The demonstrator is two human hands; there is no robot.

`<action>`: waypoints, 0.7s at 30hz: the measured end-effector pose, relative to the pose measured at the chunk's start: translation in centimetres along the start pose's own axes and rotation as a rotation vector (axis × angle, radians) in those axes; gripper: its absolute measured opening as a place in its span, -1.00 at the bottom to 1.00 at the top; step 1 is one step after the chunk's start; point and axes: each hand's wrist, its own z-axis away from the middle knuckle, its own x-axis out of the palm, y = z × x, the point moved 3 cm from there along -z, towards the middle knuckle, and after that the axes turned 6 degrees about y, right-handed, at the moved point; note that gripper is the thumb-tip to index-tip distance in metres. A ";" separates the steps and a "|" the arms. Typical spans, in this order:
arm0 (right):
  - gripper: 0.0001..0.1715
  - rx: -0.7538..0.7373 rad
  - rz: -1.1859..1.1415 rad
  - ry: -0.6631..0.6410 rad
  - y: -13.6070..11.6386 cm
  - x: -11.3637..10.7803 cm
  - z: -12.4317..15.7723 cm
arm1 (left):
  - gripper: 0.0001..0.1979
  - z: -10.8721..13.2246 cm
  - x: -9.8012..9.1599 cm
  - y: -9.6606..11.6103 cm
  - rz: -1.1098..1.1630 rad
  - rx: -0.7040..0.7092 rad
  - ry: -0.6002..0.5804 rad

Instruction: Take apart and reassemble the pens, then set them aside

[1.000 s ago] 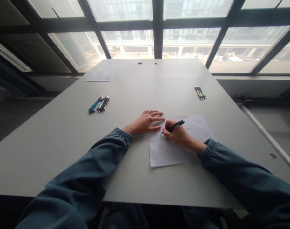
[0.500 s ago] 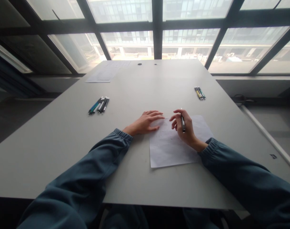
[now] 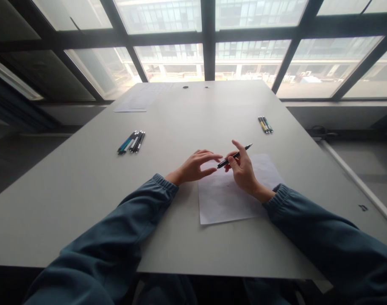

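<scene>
A black pen (image 3: 225, 162) is pinched in my right hand (image 3: 243, 171), above a white sheet of paper (image 3: 225, 207). Its pointed tip aims up and to the right, and its other end points at my left hand (image 3: 193, 166). That left hand has its thumb and fingers apart around the near end of the pen, with a small gap to it as far as I can see. Faint marks show on the sheet, too small to read.
On the white table (image 3: 168, 237), a group of several pens (image 3: 132, 142) lies to the left. Another small group of pens (image 3: 265, 125) lies to the right. More paper (image 3: 132, 101) rests at the far left, and a small dark item (image 3: 363, 208) lies near the right edge.
The pen has turned in my right hand from nearly upright to slanting, its rear end now towards the left. My left hand has lifted off the sheet's edge and opened towards the pen.
</scene>
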 end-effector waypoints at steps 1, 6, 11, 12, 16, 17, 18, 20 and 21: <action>-0.33 0.002 -0.009 -0.001 0.0 0.0 0.0 | -0.55 0.0 0.1 0.3 0.044 0.013 -0.025; -0.33 0.025 -0.071 -0.054 -0.1 0.2 0.2 | -0.57 0.0 0.4 1.4 0.178 0.033 -0.131; -0.30 0.069 -0.130 -0.146 -0.3 0.6 0.4 | -0.70 0.1 0.8 1.5 0.079 0.054 -0.122; -0.30 0.071 -0.124 -0.157 -0.3 0.6 0.4 | -0.71 0.1 0.9 1.5 0.044 0.051 -0.119; -0.35 0.060 -0.100 -0.184 -0.4 0.8 0.4 | -0.74 0.0 0.8 1.6 0.018 0.028 -0.120; -0.37 0.057 -0.105 -0.182 -0.4 0.9 0.4 | -0.73 0.0 0.8 1.7 0.057 0.023 -0.125; -0.39 0.055 -0.116 -0.181 -0.4 0.9 0.5 | -0.70 0.0 0.7 1.8 0.108 0.015 -0.119; -0.40 0.057 -0.139 -0.194 -0.4 1.0 0.7 | -0.67 0.0 0.5 1.8 0.209 -0.020 -0.045; -0.39 0.061 -0.143 -0.212 -0.4 1.1 0.8 | -0.68 0.0 0.4 1.7 0.241 -0.055 0.023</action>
